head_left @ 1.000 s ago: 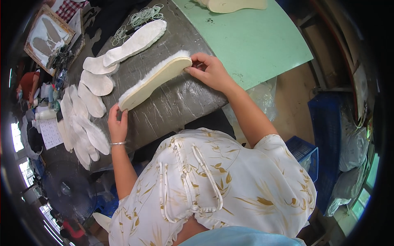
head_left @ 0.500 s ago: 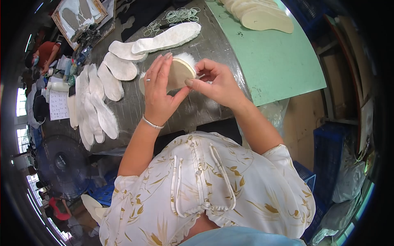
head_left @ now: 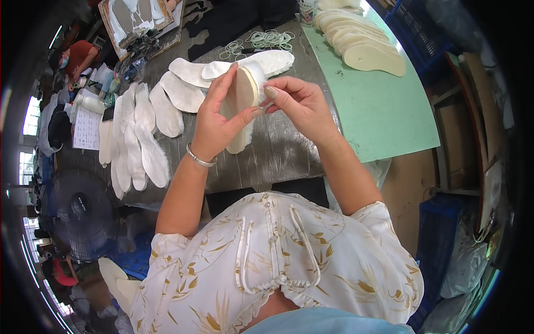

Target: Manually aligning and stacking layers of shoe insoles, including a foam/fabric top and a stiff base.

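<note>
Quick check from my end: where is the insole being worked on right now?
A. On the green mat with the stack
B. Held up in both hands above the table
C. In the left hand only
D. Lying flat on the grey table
B: the left hand and right hand both grip the insole, lifted above the grey table.

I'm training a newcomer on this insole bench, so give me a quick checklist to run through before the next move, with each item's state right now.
1. Left hand holds the fleece-edged insole from behind: ok.
2. Right hand has a fingertip grip on the insole's edge: ok.
3. Insole lifted off the grey table: ok.
4. White insoles laid out to the left, apart from both hands: ok.
5. Tan insole stack sits on the green mat: ok.
6. Fleece seated evenly all round the edge: cannot tell.
</note>
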The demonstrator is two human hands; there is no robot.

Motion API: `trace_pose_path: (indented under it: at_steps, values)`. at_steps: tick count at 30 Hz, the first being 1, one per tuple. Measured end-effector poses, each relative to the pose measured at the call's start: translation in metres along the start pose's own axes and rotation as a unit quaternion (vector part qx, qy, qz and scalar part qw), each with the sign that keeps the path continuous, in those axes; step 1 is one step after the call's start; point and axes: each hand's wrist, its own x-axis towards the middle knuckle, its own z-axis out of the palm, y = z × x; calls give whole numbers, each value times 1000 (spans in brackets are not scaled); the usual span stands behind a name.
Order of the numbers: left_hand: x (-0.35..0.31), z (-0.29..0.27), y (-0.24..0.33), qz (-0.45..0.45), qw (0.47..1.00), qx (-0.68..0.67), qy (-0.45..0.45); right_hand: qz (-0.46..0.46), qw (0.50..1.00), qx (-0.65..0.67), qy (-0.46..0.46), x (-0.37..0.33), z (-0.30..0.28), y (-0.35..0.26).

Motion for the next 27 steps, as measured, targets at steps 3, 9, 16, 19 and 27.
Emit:
trace_pose_path:
  at_steps: [3,9,16,19,27]
  values:
    - [4,-1,5,-29,999,-29,2,-12,1000,-22,10,3,2,-6]
    - [7,-1,1,-27,999,-29,-5,-8,999,-22,25,4,3,-8]
    - [10,-11,-9,-109,963,-242,-46,-8,1000,0,7,9,8,-19]
    - [11,-10,-11,-108,943,-310,-52,-13,1000,-21,5,12,11,-21]
    - [12,-6,-24,-148,926,-346,-30,-6,999,-44,-3,22,14,-12]
